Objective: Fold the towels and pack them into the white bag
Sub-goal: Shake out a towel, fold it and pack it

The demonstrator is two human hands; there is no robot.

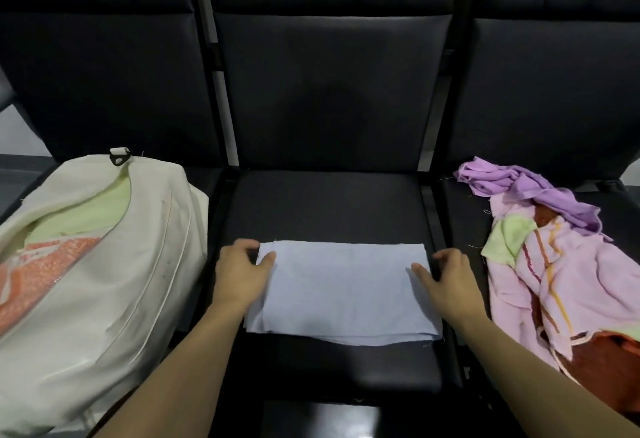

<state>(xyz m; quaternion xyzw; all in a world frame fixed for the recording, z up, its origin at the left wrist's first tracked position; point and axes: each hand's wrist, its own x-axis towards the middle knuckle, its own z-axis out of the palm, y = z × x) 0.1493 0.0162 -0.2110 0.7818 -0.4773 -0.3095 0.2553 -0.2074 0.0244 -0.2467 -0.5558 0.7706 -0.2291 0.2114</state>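
A pale blue towel (341, 290), folded into a flat rectangle, lies on the middle black seat (325, 202). My left hand (239, 275) pinches its far left corner between thumb and fingers. My right hand (446, 281) sits at the towel's right edge, thumb on the cloth and fingers curled over the edge. On the left seat lies the white bag (138, 264), unzipped, with green and orange towels showing inside. A loose pile of unfolded towels (554, 257), purple, pink, green and rust, covers the right seat.
The three black seats stand in a row with upright backrests (329, 84) behind them. Narrow gaps with dark armrest bars separate the seats. A glossy dark surface (322, 418) shows at the bottom edge below the middle seat.
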